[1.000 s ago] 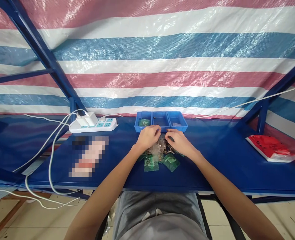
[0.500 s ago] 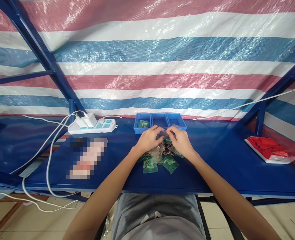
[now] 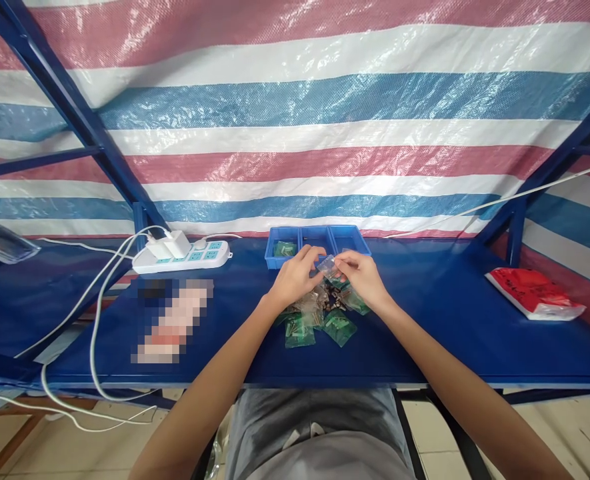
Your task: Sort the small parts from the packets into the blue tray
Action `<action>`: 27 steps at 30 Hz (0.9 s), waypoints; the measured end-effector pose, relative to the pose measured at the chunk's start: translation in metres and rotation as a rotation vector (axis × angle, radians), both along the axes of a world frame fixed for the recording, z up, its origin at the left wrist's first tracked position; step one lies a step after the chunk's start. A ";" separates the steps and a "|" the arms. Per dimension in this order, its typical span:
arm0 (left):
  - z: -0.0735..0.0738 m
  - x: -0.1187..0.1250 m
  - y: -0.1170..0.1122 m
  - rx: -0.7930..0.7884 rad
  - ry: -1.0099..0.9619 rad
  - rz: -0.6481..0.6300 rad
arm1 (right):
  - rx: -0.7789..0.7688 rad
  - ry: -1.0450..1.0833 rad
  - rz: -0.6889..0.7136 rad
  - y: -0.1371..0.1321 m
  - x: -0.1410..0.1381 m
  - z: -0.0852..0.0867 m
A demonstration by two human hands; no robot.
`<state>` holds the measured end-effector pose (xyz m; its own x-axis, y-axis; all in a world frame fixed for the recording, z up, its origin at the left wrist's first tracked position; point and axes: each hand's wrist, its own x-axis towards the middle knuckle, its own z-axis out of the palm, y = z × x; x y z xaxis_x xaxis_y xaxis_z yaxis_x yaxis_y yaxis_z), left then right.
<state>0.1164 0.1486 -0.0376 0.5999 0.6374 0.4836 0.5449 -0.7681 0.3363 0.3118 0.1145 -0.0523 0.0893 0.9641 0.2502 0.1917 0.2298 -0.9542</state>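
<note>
A small clear plastic bag is pinched between the thumb and fingers of my right hand. Just left of it, my left hand is open, its thumb and curved forefinger apart around the bag's near side. Whether a fingertip still touches the bag is hard to tell. Below both hands lies a heap of loose small metal parts and clear bags. Green-tinted bags with small parts, such as one green bag and another green bag, lie at the heap's front.
A blue three-compartment tray stands behind my hands, with a green bag in its left compartment. A white power strip with cables sits to the left. A red-and-white package lies on the right of the blue table.
My left fingers have spread and come off the clear bag, which both hands held before. It now shows more fully in my right hand. A clear object has entered at the far left.
</note>
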 end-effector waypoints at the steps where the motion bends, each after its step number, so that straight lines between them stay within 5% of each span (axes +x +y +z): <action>1: 0.001 0.000 -0.001 0.022 0.005 -0.013 | -0.010 0.032 -0.004 0.001 0.000 -0.002; 8: -0.002 0.000 0.002 0.103 0.036 -0.017 | -0.049 0.142 0.041 -0.001 0.000 0.002; 15: -0.002 0.001 0.006 -0.042 -0.094 0.025 | -0.066 0.040 0.184 -0.002 0.003 0.005; 27: -0.004 0.004 0.001 0.015 -0.043 -0.073 | -0.077 -0.025 0.031 0.000 0.000 0.004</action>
<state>0.1205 0.1500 -0.0412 0.6229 0.5855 0.5189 0.4731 -0.8102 0.3461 0.3118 0.1145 -0.0485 0.0536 0.9827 0.1771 0.2096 0.1623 -0.9642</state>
